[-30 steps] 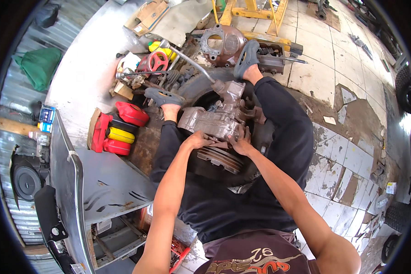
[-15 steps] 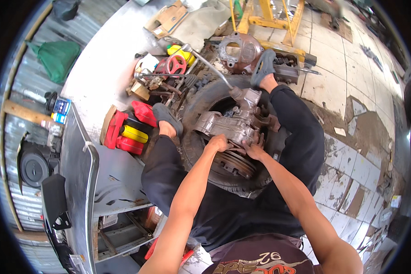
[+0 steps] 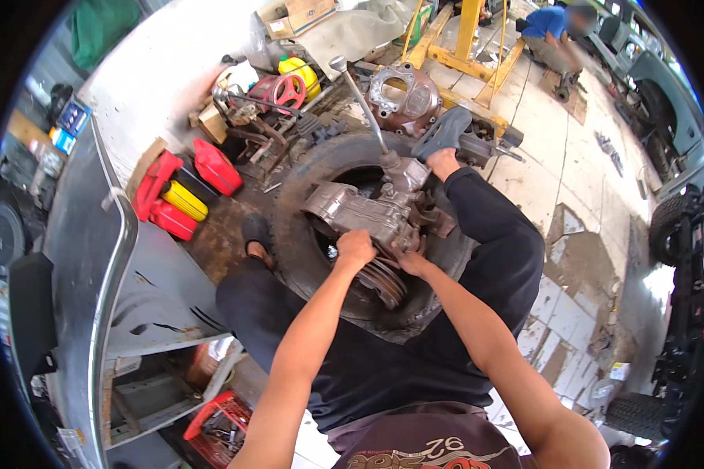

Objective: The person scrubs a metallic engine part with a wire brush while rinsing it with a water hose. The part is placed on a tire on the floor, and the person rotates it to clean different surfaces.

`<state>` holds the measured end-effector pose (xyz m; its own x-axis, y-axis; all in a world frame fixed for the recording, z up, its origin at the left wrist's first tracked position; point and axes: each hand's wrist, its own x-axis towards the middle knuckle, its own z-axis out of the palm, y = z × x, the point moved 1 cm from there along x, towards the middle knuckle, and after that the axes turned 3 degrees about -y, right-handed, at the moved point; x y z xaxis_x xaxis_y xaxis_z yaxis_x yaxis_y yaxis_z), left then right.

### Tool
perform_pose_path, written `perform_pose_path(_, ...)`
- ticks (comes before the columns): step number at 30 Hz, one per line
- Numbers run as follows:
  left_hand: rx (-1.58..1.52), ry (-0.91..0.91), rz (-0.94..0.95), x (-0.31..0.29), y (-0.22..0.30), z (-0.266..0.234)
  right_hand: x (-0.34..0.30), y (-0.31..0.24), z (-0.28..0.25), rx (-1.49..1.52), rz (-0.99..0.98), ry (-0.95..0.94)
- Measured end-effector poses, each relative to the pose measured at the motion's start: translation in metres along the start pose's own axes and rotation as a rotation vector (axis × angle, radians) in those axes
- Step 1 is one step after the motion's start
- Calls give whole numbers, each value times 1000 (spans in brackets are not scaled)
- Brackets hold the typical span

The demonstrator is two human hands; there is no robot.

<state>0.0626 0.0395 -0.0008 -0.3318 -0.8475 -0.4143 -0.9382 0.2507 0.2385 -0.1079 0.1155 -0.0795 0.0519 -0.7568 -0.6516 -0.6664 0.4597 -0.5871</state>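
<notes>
A greasy metal gearbox (image 3: 368, 215) with a long shift lever (image 3: 357, 98) rests on a tyre (image 3: 285, 195) lying flat between my legs. Ridged round metal, like a drum or pulley (image 3: 382, 283), sits at its near end. My left hand (image 3: 356, 248) is closed in a fist on the housing's near edge, just above the ridged part. Beside it, my right hand (image 3: 409, 259) grips the same edge further right, its fingertips partly hidden against the metal. My right foot, in a grey clog (image 3: 443, 133), is by the tyre's far rim.
A bell-shaped housing (image 3: 407, 98) lies beyond the tyre, near a yellow metal stand (image 3: 469, 62). Red and yellow containers (image 3: 181, 195) stand left; a red tool tray (image 3: 220, 422) is by the grey cabinet (image 3: 160, 301). Another person (image 3: 551, 35) crouches at the far right.
The view has swung to the right, bringing the other person into sight. My left foot has drawn back nearer to me. Both hands remain on the gearbox, the right fingers now more curled.
</notes>
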Motion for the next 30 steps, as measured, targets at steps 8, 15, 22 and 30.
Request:
perform_pose_path(8,-196,-210,61,22,-27,-7,29,31,5,-25,44,66)
perform_pose_path(15,-105,-221,61,15,-8,-15,31,38,9,46,59,138)
perform_pose_path(22,-57,-209,128,18,-7,-8,21,33,12,164,-3,293)
perform_pose_path(30,-194,-419,226,35,-38,-7,-31,-24,-10,-138,169,339)
